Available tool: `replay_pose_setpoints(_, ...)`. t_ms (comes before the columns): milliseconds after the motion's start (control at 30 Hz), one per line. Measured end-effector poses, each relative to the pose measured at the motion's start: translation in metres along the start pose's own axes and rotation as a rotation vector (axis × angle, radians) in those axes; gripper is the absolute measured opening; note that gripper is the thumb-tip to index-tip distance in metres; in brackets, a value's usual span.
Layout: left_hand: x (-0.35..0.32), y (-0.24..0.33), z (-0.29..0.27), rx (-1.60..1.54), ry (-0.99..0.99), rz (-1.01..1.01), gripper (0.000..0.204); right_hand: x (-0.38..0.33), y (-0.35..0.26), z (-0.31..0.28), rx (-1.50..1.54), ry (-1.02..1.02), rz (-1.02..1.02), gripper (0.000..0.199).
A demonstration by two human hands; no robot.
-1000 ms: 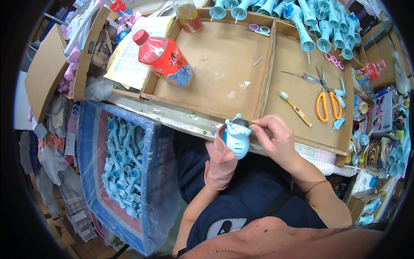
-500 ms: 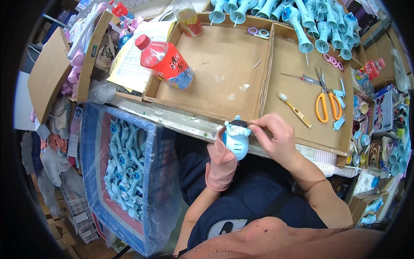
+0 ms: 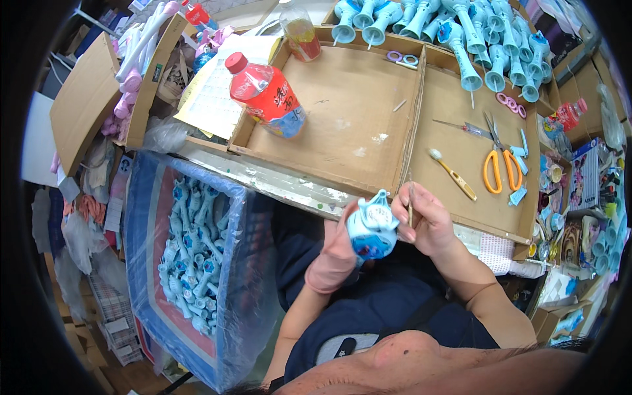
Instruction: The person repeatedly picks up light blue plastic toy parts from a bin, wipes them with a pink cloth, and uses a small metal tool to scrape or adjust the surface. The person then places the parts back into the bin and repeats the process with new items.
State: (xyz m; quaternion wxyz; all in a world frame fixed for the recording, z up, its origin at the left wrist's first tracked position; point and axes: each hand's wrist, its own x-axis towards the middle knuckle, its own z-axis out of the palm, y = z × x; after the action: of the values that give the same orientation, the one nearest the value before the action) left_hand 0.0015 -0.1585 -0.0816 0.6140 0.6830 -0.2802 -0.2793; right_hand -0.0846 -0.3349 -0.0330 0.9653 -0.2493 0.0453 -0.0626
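Observation:
My left hand (image 3: 334,253), in a pink glove, is wrapped round a light blue plastic toy piece (image 3: 374,227). The piece has a white patch, small points on top and a darker blue glossy area low on its front. To its right, my right hand (image 3: 424,217) is bare and pinches a thin brownish stick (image 3: 411,201) between thumb and fingers; its exact kind is too small to make out. The stick stands roughly upright, a little apart from the toy. Both hands are just in front of the tray's near edge.
A cardboard tray (image 3: 316,172) bears a red-labelled bottle (image 3: 268,99), a toothbrush (image 3: 453,174), orange-handled scissors (image 3: 500,161) and a thin screwdriver-like tool (image 3: 471,128). Light blue horn-shaped pieces (image 3: 461,56) crowd the back. A plastic-lined bin (image 3: 240,263) at left holds several similar pieces.
The toy has been turned in my left hand, so its blue glossy area now shows. My right hand has drawn slightly away from it, with the stick now visible. The view has shifted a little.

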Motion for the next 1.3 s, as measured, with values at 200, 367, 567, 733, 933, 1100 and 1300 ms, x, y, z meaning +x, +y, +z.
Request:
replay_pose_setpoints(200, -0.006, 0.023, -0.012, 0.667, -0.177, 0.026, 0.080, 0.006, -0.007, -0.006, -0.264, 0.058, -0.129, 0.017)
replay_pose_setpoints(367, -0.007, 0.044, 0.017, 0.584, 0.107, 0.171, 0.093, -0.009, -0.031, -0.003, -0.520, 0.169, -0.312, 0.012)
replay_pose_setpoints(567, -0.003, 0.031, 0.031, 0.810, 0.215, 0.355, 0.088, -0.013, -0.040, 0.011, -1.629, 0.352, -0.660, 0.013)
replay_pose_setpoints(733, -0.005, 0.024, 0.031, 1.045, 0.216, 0.483, 0.079, -0.011, -0.025, 0.019, -1.752, 0.279, -0.660, 0.014)
replay_pose_setpoints(933, -0.006, 0.020, 0.035, 0.944, 0.265, 0.412, 0.076, -0.009, -0.025, 0.014, -1.853, 0.258, -0.696, 0.015)
replay_pose_setpoints(1100, -0.009, 0.010, 0.035, 0.899, 0.278, 0.370, 0.094, -0.010, -0.026, 0.015, -1.829, 0.289, -0.686, 0.016)
replay_pose_setpoints(1300, -0.015, -0.001, 0.028, 0.877, 0.227, 0.329, 0.107, -0.006, -0.023, 0.012, -1.828, 0.303, -0.697, 0.015)
